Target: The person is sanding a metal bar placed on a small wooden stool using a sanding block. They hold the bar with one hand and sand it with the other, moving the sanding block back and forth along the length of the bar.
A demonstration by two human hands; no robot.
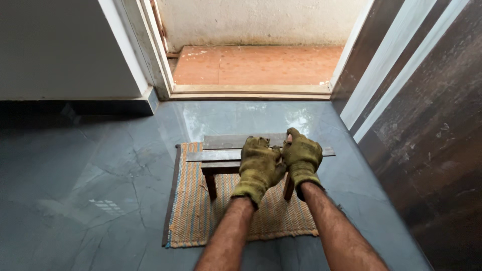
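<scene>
Both my hands wear worn olive-green work gloves with open fingertips. My left hand (pixel 258 168) and my right hand (pixel 303 156) sit close together over the right part of a small low wooden stool (pixel 221 168). A thin flat grey strip (pixel 213 156) lies across the stool's top, sticking out on both sides. The fingers of both hands curl over the strip and seem to pinch something small between them; I cannot make out what it is. The stool stands on a woven orange-and-blue mat (pixel 188 211).
The floor is glossy grey tile (pixel 90 175). Ahead, an open doorway with a raised sill (pixel 241 90) leads to reddish tiles (pixel 256 65) and a white wall. A dark wooden door with pale stripes (pixel 427 120) stands close on the right.
</scene>
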